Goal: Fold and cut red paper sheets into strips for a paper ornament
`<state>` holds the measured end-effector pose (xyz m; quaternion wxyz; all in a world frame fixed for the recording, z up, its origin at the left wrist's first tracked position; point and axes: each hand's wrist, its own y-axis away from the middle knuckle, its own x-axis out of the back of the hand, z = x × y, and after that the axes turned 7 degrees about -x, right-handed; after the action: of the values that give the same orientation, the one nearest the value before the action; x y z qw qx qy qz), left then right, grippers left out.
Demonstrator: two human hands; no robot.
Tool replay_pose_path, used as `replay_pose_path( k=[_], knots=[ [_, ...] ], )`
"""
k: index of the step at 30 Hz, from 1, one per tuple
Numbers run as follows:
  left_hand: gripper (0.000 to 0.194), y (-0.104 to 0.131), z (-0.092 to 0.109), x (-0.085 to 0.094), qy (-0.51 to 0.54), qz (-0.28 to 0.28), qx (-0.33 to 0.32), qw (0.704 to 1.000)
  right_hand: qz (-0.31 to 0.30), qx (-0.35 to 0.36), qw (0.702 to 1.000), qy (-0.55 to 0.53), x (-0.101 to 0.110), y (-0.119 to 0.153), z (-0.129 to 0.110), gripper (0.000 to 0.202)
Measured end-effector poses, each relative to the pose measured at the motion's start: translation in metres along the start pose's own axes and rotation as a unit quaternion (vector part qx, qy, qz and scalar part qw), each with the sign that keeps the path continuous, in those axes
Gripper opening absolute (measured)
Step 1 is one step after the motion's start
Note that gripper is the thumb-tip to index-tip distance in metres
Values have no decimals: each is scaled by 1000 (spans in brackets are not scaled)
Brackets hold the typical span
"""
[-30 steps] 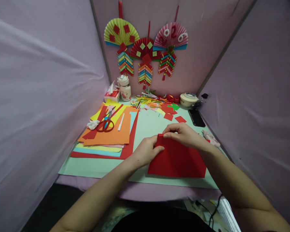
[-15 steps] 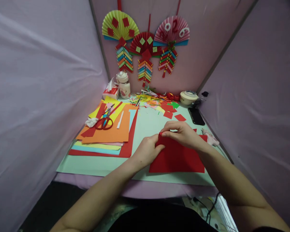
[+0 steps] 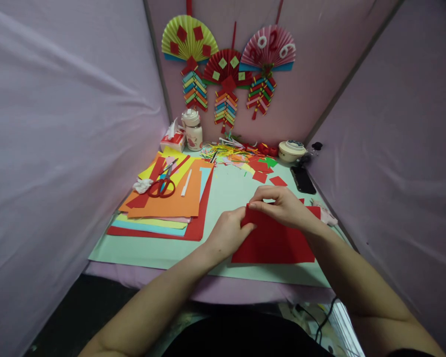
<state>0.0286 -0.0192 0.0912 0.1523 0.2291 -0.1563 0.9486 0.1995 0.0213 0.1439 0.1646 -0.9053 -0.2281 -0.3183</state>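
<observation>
A sheet of red paper (image 3: 275, 245) lies near the front of the table, its far left corner raised between my hands. My right hand (image 3: 278, 204) pinches that corner between thumb and fingers. My left hand (image 3: 228, 233) grips the paper's left edge, thumb on top and the other fingers mostly hidden along the edge. Part of the sheet is covered by my right hand and forearm.
To the left, red-handled scissors (image 3: 162, 188) and a white pen (image 3: 186, 183) lie on stacked coloured paper (image 3: 163, 210). Paper scraps (image 3: 260, 166) spread behind my hands. A black phone (image 3: 303, 180) and a lidded bowl (image 3: 291, 150) are at the right. Paper fans (image 3: 189, 37) hang behind.
The whole view has shifted slightly. Both hands keep their hold on the red paper, with hardly any movement of the fingers.
</observation>
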Motion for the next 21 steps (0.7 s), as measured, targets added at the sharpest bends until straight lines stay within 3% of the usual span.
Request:
replay_pose_path(
  k=[5, 10, 12, 16, 21],
  knots=[
    [8, 3, -3, -4, 18, 27, 24, 999, 13, 4, 1000, 3, 2, 0, 1, 20],
    [29, 13, -7, -13, 246, 22, 71, 967, 62, 0, 998, 11, 11, -2, 6, 20],
    [31, 16, -6, -15, 283, 29, 70, 956, 68, -5, 998, 7, 13, -2, 9, 21],
    [31, 18, -4, -17, 250, 67, 75, 963, 70, -15, 997, -8, 14, -1, 12, 22],
    [34, 17, -4, -20, 207, 73, 70, 973, 69, -28, 997, 0, 13, 1, 13, 24]
  ],
)
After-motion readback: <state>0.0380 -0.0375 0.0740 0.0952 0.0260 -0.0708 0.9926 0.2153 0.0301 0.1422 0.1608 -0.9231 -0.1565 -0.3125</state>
